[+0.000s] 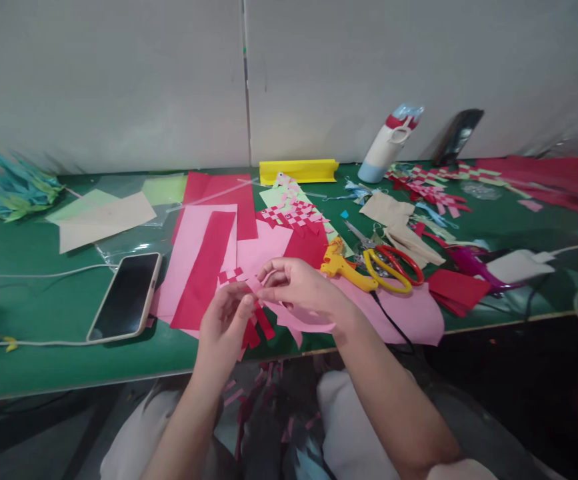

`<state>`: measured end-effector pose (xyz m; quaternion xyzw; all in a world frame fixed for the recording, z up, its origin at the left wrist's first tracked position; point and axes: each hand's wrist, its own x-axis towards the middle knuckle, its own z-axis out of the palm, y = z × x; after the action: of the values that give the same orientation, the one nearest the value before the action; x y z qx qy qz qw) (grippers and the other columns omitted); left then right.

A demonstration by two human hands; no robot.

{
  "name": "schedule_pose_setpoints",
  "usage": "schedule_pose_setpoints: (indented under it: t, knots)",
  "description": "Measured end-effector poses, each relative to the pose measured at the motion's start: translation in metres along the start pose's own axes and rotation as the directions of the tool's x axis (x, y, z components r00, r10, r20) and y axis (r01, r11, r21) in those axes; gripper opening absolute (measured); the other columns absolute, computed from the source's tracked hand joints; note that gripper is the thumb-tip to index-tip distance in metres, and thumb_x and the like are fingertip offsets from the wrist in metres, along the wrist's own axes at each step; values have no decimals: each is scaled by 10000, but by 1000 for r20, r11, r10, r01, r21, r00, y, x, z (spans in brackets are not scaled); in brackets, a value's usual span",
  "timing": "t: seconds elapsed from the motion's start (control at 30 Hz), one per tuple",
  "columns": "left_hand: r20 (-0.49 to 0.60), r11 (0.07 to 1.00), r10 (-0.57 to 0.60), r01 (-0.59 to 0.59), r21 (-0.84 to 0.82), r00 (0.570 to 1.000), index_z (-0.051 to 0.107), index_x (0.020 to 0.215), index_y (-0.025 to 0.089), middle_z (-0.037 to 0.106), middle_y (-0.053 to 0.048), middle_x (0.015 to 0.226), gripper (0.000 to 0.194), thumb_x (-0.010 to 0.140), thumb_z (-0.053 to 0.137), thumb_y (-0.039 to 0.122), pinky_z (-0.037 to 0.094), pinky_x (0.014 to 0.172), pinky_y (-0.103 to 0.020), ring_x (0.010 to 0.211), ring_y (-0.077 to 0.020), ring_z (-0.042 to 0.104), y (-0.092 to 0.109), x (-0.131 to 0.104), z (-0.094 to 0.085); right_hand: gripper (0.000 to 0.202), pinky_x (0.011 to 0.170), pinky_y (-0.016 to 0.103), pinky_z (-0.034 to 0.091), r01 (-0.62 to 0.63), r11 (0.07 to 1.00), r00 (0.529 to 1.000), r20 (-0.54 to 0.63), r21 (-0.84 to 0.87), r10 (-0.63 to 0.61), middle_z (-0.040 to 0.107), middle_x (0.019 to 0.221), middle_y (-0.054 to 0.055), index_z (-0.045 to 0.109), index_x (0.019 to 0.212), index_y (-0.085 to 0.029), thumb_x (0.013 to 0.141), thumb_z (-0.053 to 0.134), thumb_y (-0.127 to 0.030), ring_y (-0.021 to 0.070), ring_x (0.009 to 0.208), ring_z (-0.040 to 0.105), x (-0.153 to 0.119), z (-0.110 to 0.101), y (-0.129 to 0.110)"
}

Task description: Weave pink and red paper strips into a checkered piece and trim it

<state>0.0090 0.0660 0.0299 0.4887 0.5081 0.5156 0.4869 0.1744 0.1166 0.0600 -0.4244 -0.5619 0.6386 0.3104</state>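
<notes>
Both hands meet over the front of the green table, working on a piece woven from red and pink paper strips [260, 328]. My left hand [226, 319] pinches the weave from the left, thumb and fingers close together. From the right, my right hand [301, 288] holds a pink strip at the weave with its fingertips. The fingers hide much of the woven part, while loose red ends hang below them. Beneath and behind the hands lie pink paper [196, 233] and a long red paper sheet [203, 273]. Finished-looking checkered fish shapes [296, 215] rest just beyond.
A phone [126, 297] lies at left. To the right are a yellow hot glue gun [349, 268], scissors [393, 267], red paper [459, 291] and a white charger [519, 267]. A bottle [389, 147] stands near the wall beside folded yellow paper [299, 171].
</notes>
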Motion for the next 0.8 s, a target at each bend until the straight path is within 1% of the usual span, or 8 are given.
schedule_pose_setpoints:
  t: [0.07, 0.2, 0.3, 0.37, 0.47, 0.57, 0.67, 0.8]
  knots:
    - [0, 1000, 1, -1, 31, 1000, 636, 951, 174, 693, -30, 862, 273, 801, 659, 401, 523, 742, -264, 776, -143, 653, 2, 2, -6, 283, 494, 178, 403, -16, 1000, 998, 64, -26, 18, 627, 684, -21, 594, 943, -167, 707, 727, -249, 89, 588, 560, 1, 5, 3]
    - [33, 994, -93, 91, 68, 995, 653, 798, 153, 667, -17, 716, 233, 743, 716, 371, 509, 662, -251, 667, -138, 626, 6, 4, -19, 314, 527, 176, 415, -31, 999, 990, 134, -41, 36, 627, 665, -34, 595, 965, -176, 684, 732, -209, 81, 589, 554, 0, 13, 5]
    - [-46, 992, -111, 113, 49, 993, 638, 802, 147, 638, 4, 643, 233, 731, 721, 352, 494, 627, -239, 606, -121, 599, 7, 3, -29, 399, 450, 168, 367, -86, 992, 981, 168, -89, 100, 618, 667, -55, 590, 1035, -198, 669, 745, -235, 53, 485, 471, 0, 12, 5]
    - [-88, 993, -114, 117, 29, 990, 613, 795, 149, 626, 15, 630, 232, 723, 725, 340, 488, 614, -230, 585, -109, 590, 7, 3, -37, 432, 431, 171, 351, -104, 982, 973, 191, -159, 133, 642, 701, -44, 588, 1077, -202, 673, 738, -242, 56, 480, 469, 2, 6, 6]
    - [-77, 987, -147, 151, 50, 986, 586, 878, 158, 610, 36, 633, 285, 702, 740, 322, 483, 583, -221, 560, -103, 587, 8, 1, -49, 419, 560, 197, 443, -58, 970, 974, 200, -237, 107, 663, 735, -15, 598, 1089, -182, 686, 710, -208, 102, 635, 586, 4, -3, 9]
    - [5, 975, -177, 175, 140, 984, 557, 1091, 172, 593, 56, 613, 425, 724, 719, 314, 497, 591, -236, 558, -114, 587, 9, -2, -62, 364, 677, 233, 478, -11, 967, 985, 165, -254, 55, 643, 756, -6, 609, 1083, -169, 725, 664, -195, 121, 738, 618, 5, -9, 11]
    - [88, 958, -175, 149, 243, 981, 586, 1142, 170, 646, 8, 690, 418, 763, 667, 326, 529, 656, -279, 639, -148, 624, 9, -7, -72, 317, 721, 239, 480, 10, 962, 990, 139, -273, 29, 623, 789, 3, 622, 1066, -162, 749, 623, -173, 119, 777, 617, 4, -10, 11]
    - [160, 941, -98, 39, 336, 982, 668, 1080, 181, 705, -86, 1001, 345, 750, 648, 280, 544, 815, -329, 884, -206, 675, 9, -13, -78, 263, 680, 218, 471, 10, 964, 986, 160, -267, 34, 592, 787, 5, 627, 1031, -148, 772, 592, -173, 112, 759, 590, 4, -8, 12]
